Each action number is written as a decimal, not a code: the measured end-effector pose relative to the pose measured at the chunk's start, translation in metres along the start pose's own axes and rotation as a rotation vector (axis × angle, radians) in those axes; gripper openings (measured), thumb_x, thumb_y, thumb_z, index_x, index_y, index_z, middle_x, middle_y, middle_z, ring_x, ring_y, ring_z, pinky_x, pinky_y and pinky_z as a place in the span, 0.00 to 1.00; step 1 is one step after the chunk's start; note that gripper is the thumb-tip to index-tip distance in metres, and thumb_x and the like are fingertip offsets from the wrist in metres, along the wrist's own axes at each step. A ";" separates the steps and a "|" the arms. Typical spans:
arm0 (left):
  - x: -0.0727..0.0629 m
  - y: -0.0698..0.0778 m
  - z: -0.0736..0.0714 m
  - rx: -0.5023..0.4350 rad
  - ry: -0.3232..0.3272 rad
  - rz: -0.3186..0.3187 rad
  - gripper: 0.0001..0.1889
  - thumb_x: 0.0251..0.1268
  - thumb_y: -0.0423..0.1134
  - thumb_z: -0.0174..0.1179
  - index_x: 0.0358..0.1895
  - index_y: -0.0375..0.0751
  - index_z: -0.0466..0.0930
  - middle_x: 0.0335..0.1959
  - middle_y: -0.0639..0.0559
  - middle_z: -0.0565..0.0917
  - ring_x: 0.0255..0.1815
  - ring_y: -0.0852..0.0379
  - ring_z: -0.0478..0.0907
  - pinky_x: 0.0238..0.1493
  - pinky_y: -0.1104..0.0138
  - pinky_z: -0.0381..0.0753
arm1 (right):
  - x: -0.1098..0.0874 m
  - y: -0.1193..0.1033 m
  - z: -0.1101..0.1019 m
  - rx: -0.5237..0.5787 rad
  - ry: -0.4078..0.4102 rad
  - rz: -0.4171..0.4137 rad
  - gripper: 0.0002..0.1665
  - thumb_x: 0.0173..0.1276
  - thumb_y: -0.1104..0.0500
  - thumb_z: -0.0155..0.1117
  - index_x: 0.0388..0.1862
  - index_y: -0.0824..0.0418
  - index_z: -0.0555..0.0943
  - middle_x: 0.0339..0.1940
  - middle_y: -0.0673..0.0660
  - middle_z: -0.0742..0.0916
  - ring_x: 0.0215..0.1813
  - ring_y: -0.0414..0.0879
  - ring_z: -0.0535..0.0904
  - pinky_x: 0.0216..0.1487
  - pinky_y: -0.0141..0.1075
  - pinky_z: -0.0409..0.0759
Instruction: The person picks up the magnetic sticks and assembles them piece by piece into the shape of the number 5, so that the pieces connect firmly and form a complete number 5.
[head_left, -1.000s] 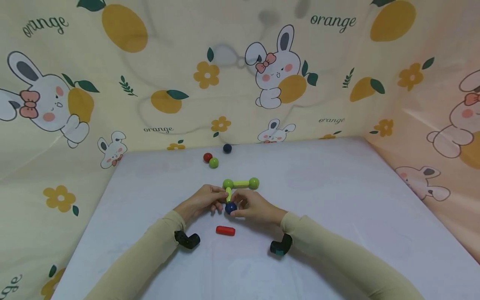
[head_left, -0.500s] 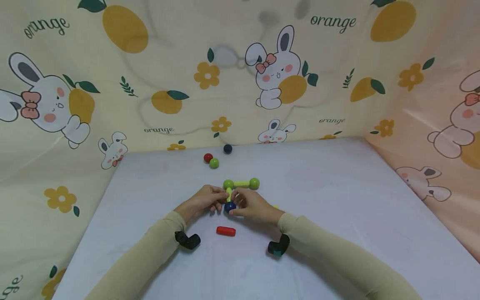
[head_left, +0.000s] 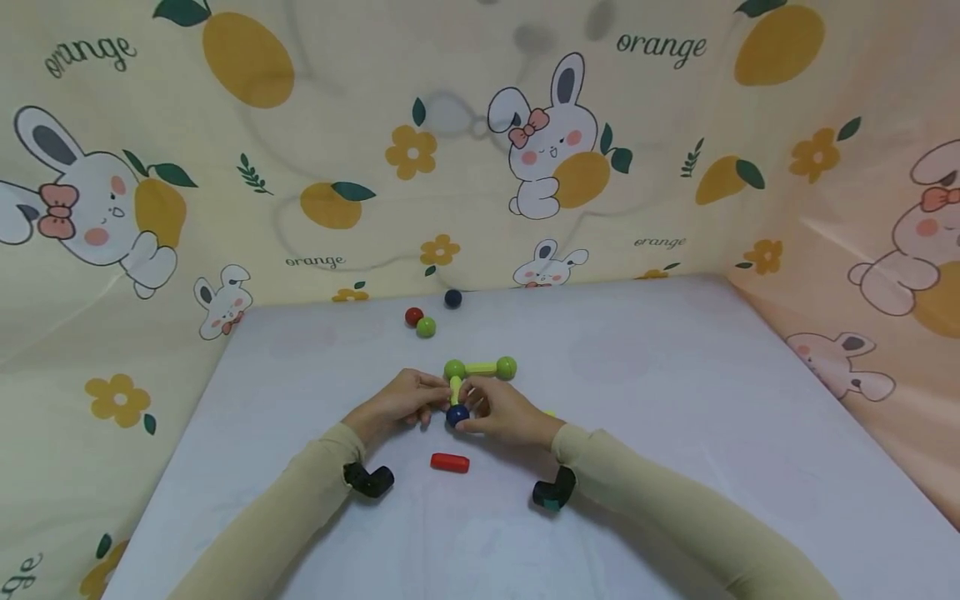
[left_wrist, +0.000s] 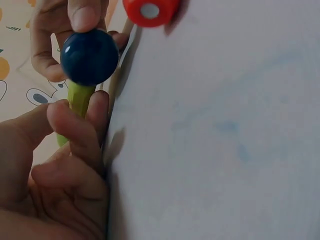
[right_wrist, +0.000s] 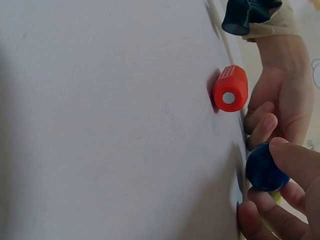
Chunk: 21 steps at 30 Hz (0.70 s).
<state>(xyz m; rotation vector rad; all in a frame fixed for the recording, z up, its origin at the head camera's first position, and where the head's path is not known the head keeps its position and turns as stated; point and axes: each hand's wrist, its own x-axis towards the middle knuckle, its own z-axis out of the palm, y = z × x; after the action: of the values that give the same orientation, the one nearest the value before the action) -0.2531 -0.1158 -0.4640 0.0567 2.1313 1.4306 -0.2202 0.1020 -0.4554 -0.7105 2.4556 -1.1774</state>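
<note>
A dark blue ball (head_left: 457, 416) sits at the near end of a yellow-green rod (head_left: 455, 388). My right hand (head_left: 510, 414) pinches the ball between thumb and fingers, as the right wrist view shows. From the left, my left hand (head_left: 397, 398) holds the rod, its fingers around it in the left wrist view. At the rod's far end is a green ball (head_left: 454, 369), from which a second yellow-green rod (head_left: 481, 367) runs right to another green ball (head_left: 507, 367).
A red rod (head_left: 450, 462) with a pale round end lies nearer me on the white table (head_left: 675, 375). Farther back are a red ball (head_left: 414, 317), a loose green ball (head_left: 426, 327) and a black ball (head_left: 453, 298). A yellow bit (head_left: 551, 413) peeks out behind the right wrist.
My right hand and the blue ball have shifted slightly left. My left hand keeps its hold on the rod, and the loose pieces stay where they were.
</note>
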 end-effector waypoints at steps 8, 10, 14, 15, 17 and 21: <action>-0.003 -0.003 -0.005 0.067 -0.008 0.035 0.18 0.73 0.45 0.61 0.58 0.39 0.84 0.32 0.53 0.90 0.14 0.66 0.71 0.16 0.75 0.61 | -0.002 -0.004 0.001 -0.062 -0.006 0.012 0.18 0.65 0.54 0.74 0.51 0.51 0.77 0.53 0.53 0.86 0.49 0.43 0.81 0.53 0.40 0.82; -0.003 -0.003 -0.005 0.078 -0.005 0.042 0.18 0.73 0.45 0.61 0.58 0.39 0.84 0.33 0.53 0.90 0.15 0.66 0.71 0.17 0.74 0.62 | -0.002 -0.004 0.000 -0.074 -0.009 0.011 0.19 0.65 0.54 0.74 0.51 0.52 0.78 0.53 0.53 0.86 0.48 0.43 0.81 0.53 0.40 0.82; -0.005 -0.003 -0.004 0.096 0.006 0.053 0.18 0.74 0.45 0.59 0.59 0.40 0.83 0.35 0.52 0.90 0.17 0.64 0.73 0.18 0.74 0.65 | -0.004 -0.004 -0.002 -0.073 -0.018 0.007 0.20 0.66 0.54 0.73 0.53 0.52 0.78 0.54 0.52 0.86 0.50 0.43 0.81 0.54 0.41 0.82; -0.005 -0.002 -0.004 0.092 0.008 0.050 0.18 0.75 0.45 0.58 0.60 0.40 0.82 0.35 0.52 0.90 0.17 0.64 0.74 0.18 0.74 0.66 | -0.005 -0.004 -0.003 -0.068 -0.021 0.005 0.20 0.66 0.54 0.73 0.54 0.53 0.78 0.54 0.52 0.86 0.50 0.44 0.81 0.55 0.41 0.82; -0.008 -0.002 -0.003 0.088 0.004 0.055 0.18 0.76 0.44 0.57 0.61 0.39 0.81 0.36 0.51 0.90 0.18 0.63 0.76 0.19 0.74 0.68 | -0.006 -0.004 -0.004 -0.060 -0.026 0.003 0.21 0.66 0.53 0.73 0.56 0.54 0.78 0.54 0.51 0.85 0.52 0.45 0.81 0.57 0.43 0.82; -0.012 -0.002 -0.003 0.078 -0.011 0.066 0.19 0.78 0.45 0.54 0.63 0.38 0.78 0.38 0.49 0.89 0.20 0.62 0.77 0.21 0.73 0.73 | -0.009 -0.003 -0.006 -0.054 -0.029 0.003 0.23 0.67 0.52 0.73 0.58 0.54 0.78 0.55 0.50 0.85 0.53 0.45 0.82 0.57 0.43 0.83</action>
<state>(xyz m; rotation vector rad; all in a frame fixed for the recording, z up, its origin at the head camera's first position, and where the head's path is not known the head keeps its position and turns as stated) -0.2436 -0.1230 -0.4594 0.1652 2.1942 1.3810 -0.2148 0.1098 -0.4486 -0.7340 2.4716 -1.0961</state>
